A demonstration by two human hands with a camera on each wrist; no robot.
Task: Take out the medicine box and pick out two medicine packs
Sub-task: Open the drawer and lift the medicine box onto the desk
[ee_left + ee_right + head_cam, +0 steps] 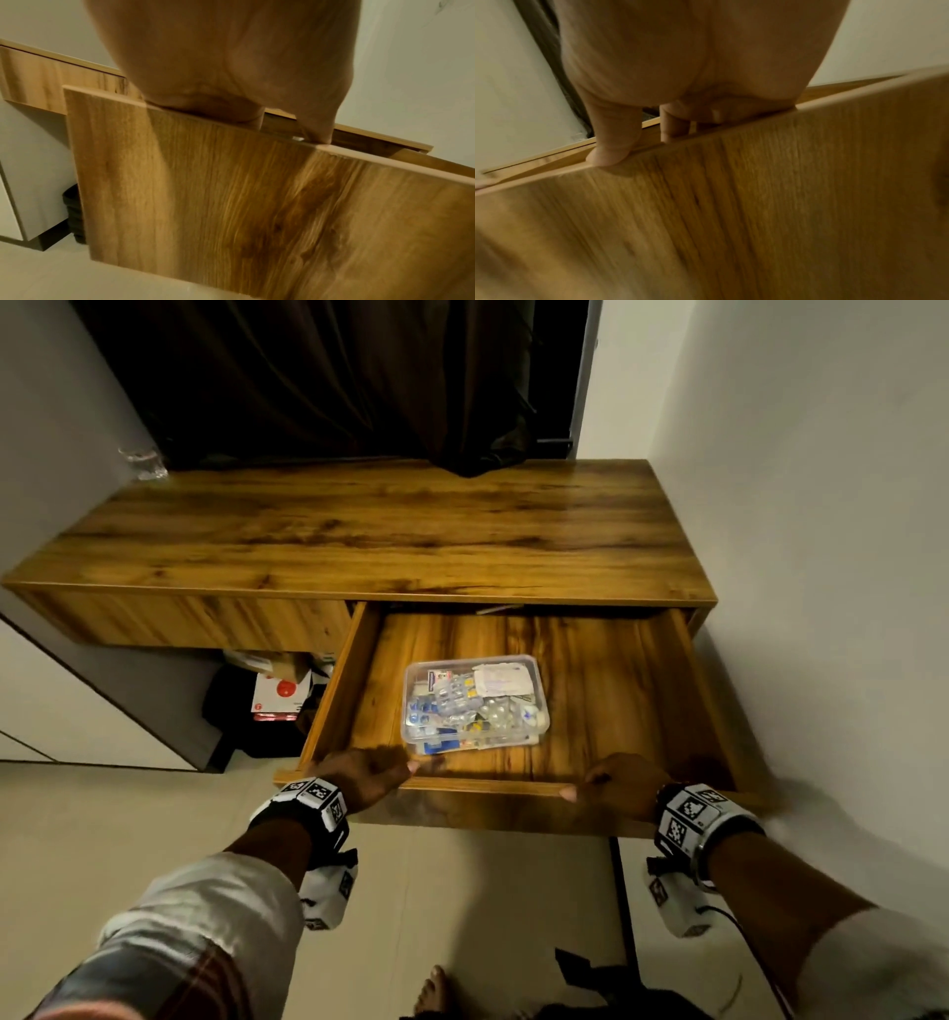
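Note:
A clear plastic medicine box full of blister packs and sachets lies in the open wooden drawer, near its front middle. My left hand grips the drawer's front panel at its left end, fingers curled over the top edge. My right hand grips the same front panel further right, thumb on the outside and fingers hooked inside. Neither hand touches the box.
The drawer hangs out from a wooden desk set against a white wall, with a dark curtain behind. Under the desk's left half sit a black bag and boxes. A bare foot stands on the pale floor.

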